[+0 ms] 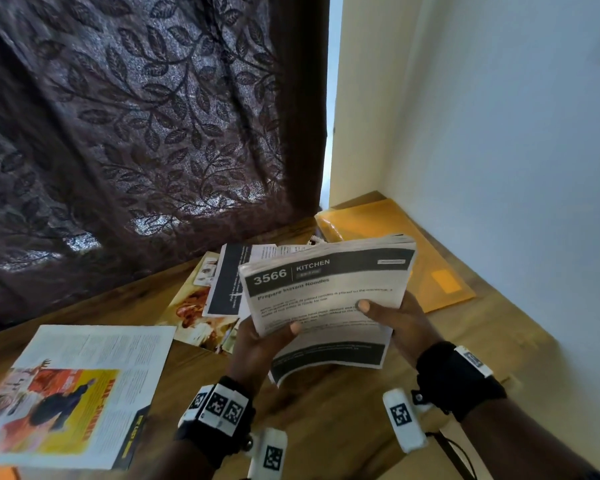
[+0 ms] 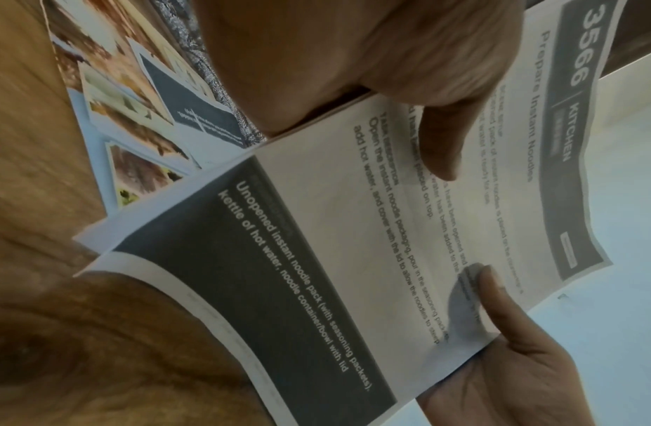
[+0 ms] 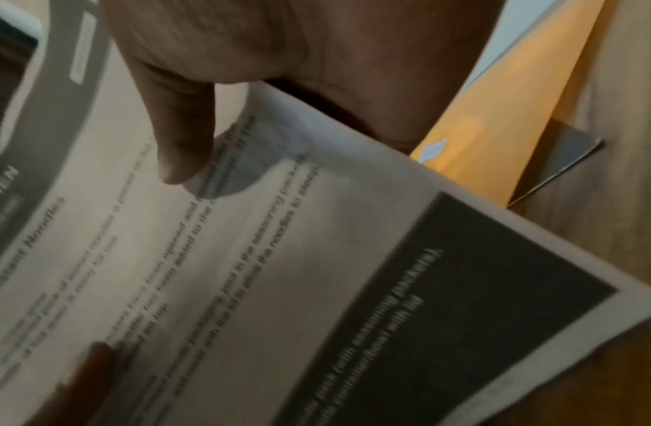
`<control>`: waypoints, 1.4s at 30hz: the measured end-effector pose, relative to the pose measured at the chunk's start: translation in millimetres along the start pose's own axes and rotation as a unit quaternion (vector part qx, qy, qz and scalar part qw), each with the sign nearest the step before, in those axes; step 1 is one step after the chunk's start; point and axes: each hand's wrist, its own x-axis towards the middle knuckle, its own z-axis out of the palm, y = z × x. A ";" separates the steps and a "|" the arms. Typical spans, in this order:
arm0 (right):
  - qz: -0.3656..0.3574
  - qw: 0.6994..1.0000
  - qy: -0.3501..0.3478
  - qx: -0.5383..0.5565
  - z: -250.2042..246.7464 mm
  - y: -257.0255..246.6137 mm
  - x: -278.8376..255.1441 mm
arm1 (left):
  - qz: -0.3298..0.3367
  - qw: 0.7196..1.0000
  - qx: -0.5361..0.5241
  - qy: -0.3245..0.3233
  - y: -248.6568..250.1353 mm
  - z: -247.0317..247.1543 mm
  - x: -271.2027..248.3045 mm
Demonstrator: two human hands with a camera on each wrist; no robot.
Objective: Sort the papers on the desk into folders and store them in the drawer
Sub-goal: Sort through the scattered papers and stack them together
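A stack of printed sheets (image 1: 329,292), its top page headed "3566 KITCHEN", is held up above the wooden desk (image 1: 326,410). My left hand (image 1: 257,344) grips its left edge with the thumb on top. My right hand (image 1: 395,320) grips the right edge the same way. The wrist views show the same stack (image 2: 352,230) (image 3: 243,273) with a thumb pressed on the top page. An orange folder (image 1: 430,258) (image 3: 498,115) lies flat at the back right corner. Loose papers (image 1: 229,282) and a colour photo page (image 1: 194,306) lie behind the stack.
An open magazine (image 1: 77,393) lies at the front left of the desk. A dark leaf-patterned curtain (image 1: 136,116) hangs behind the desk. A pale wall (image 1: 499,133) bounds the right side. A dark flat sheet (image 3: 557,161) sticks out from under the folder.
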 end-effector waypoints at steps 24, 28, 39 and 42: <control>0.087 0.978 0.179 -0.060 -63.8 55.7 -6.8 | 0.001 0.936 0.342 -0.080 -41.0 -28.1 58.3; 0.122 0.955 0.270 -0.032 -80.7 84.1 -14.1 | 0.060 0.861 0.502 -0.055 -45.0 -35.8 71.4; 0.137 0.933 0.310 -0.120 -94.5 110.6 -18.7 | 0.119 0.647 0.739 -0.143 -72.5 21.9 111.0; 0.132 0.934 0.305 -0.134 -94.6 112.5 -20.1 | 0.119 0.604 0.772 -0.159 -74.6 29.6 117.9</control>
